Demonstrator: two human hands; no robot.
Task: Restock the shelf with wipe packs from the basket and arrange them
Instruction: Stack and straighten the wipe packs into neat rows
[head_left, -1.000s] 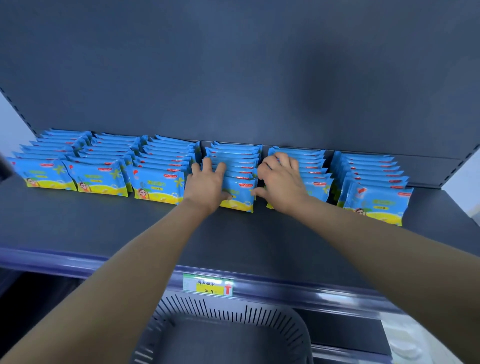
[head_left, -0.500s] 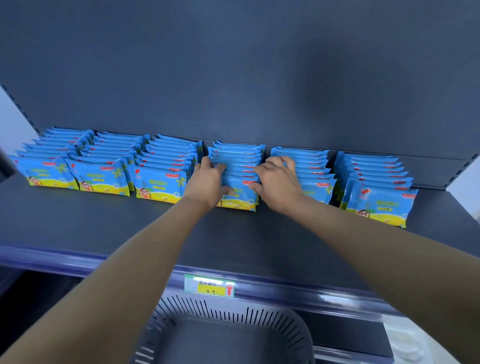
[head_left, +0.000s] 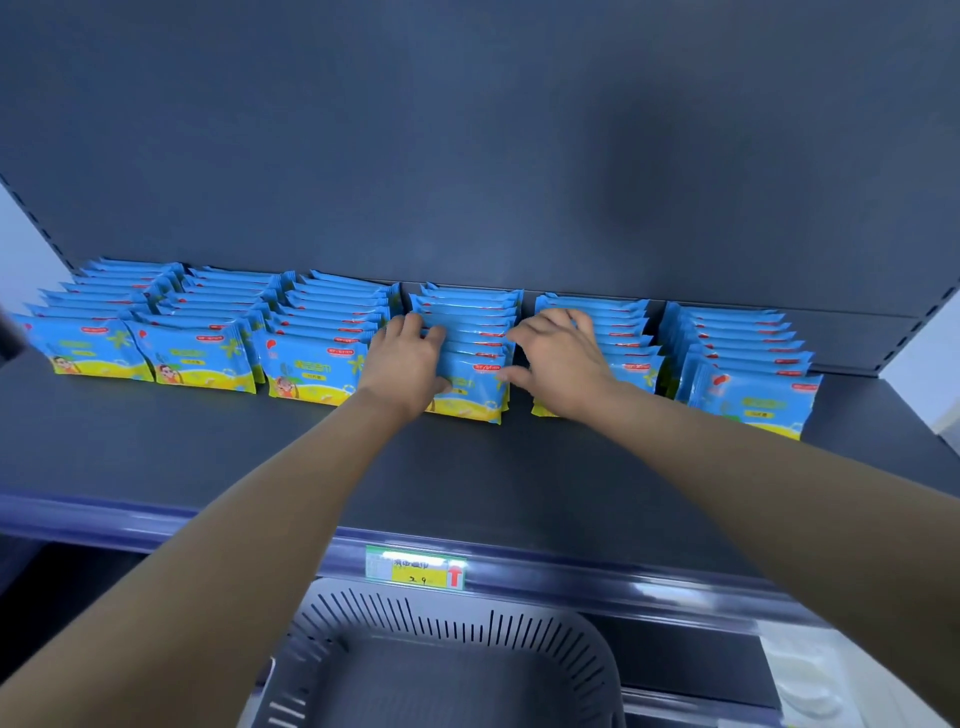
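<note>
Six rows of blue and yellow wipe packs stand along the back of the dark shelf. My left hand grips the left side of the fourth row of wipe packs, fingers curled over the pack tops and thumb on the front pack's face. My right hand lies over the fifth row of wipe packs. Its fingers touch that row's tops, and its thumb reaches left to the fourth row's right edge. The grey slotted basket sits below the shelf edge, and no packs show in it.
A green and yellow price tag is clipped to the shelf's purple front rail. The dark back panel rises behind the rows. The sixth row stands at the far right, near the shelf's side upright.
My right hand has slid right, from the gap beside the fourth row onto the fifth row's tops. My left hand has stayed on the fourth row.
</note>
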